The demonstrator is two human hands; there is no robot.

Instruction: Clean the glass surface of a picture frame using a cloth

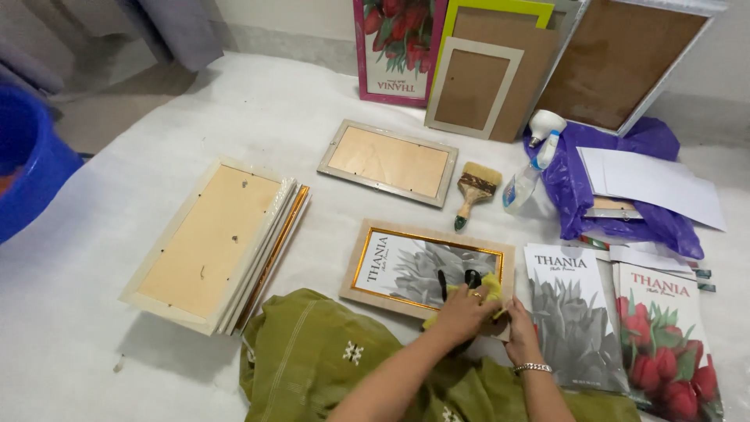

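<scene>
Here, at the far left, a blue tub [27, 168] sits at the edge of the white floor covering [234, 101]. Next comes a stack of frames [212, 246] lying face down, pale backing boards up, long axis running away from the person. Beyond it another face-down frame [388, 161] lies alone, with a flat paintbrush [474, 191] just right of it.

In the middle lies the gold-edged picture frame [426, 270], face up with a grey flower print, its long axis running left to right. It lies directly ahead of both hands. The left hand [461, 312] is pressed flat, fingers together, onto a yellow cloth [488, 289] on the frame's near right part. The right hand [518, 324], a bracelet at its wrist, grips the frame's near right corner, fingers curled on the edge. Both are equally near.

Right of them lie two tall rectangular prints: one grey flower sheet [574, 320], one red tulip sheet [668, 352], each lettered on a white top band. A spray bottle [531, 168] lies beside a purple bag [617, 187] carrying white sheets. More frames and a pink-bordered tulip print [394, 47] lean on the back wall.
</scene>
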